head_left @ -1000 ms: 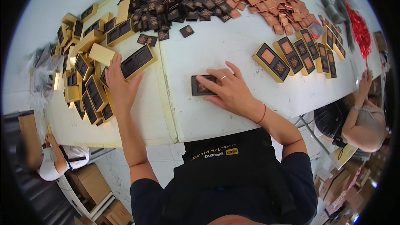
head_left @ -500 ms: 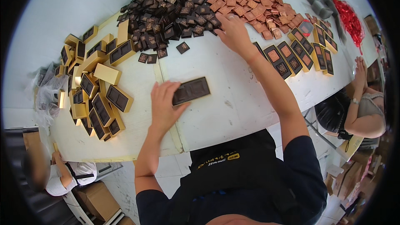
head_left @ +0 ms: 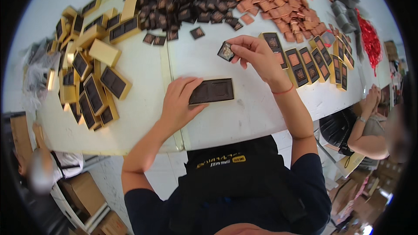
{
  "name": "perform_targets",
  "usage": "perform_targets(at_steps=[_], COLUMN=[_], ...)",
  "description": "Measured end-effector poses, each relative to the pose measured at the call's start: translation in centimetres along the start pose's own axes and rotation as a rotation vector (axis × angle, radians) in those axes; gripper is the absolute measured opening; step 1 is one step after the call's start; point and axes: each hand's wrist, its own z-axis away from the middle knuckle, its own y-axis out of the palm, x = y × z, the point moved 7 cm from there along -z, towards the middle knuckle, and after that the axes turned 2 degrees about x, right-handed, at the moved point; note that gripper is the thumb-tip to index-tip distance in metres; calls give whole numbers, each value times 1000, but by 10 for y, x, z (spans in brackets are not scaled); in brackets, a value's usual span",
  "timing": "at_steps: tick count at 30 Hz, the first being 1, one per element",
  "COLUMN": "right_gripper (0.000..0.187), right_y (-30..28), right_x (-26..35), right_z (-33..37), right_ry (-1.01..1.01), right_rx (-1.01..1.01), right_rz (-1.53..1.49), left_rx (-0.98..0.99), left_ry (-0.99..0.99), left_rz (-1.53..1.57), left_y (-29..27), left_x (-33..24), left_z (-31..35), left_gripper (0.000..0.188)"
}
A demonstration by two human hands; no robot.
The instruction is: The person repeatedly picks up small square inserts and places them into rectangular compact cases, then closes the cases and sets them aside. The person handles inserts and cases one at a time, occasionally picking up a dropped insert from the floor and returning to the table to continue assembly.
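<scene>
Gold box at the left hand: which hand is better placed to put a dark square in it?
Probably the right hand: it pinches a dark square beyond the gold box, while the left hand holds that box's left end.

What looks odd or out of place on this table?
Nothing looks plainly damaged. One black square lies by itself, apart from the black pile, so it looks stray. The gold boxes on the left lie jumbled at odd angles, unlike the more orderly filled boxes on the right.
</scene>
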Motion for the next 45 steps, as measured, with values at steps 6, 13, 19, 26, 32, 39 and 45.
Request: perform_targets(at_steps=[6, 13, 19, 26, 32, 39, 45], right_gripper=[14, 15, 16, 13, 30, 27, 20], right_y=[48, 75, 90, -63, -204, -160, -38], right_x=[-21, -5, -1, 34, 6, 6, -2], right_z=[30, 49, 61, -15, -64, -33, 49], right_ry=[15, -242, -573, -464, -93, 59, 90], right_rx=[162, 134, 113, -313, -558, -327, -23], right_rz=[137, 646, 808, 895, 1389, 111, -145], left_rx=[45, 74, -16, -23, -40, -45, -12], left_ry=[-30, -81, -27, 148, 160, 146, 126], left_rz=[186, 237, 201, -29, -20, -24, -4], left_y=[8, 13, 13, 8, 3, 0, 1], left_x=[-5, 3, 0, -14, -20, -18, -18], left_z=[2, 7, 9, 7, 2, 5, 6], left_gripper=[96, 91, 76, 55, 58, 57, 55])
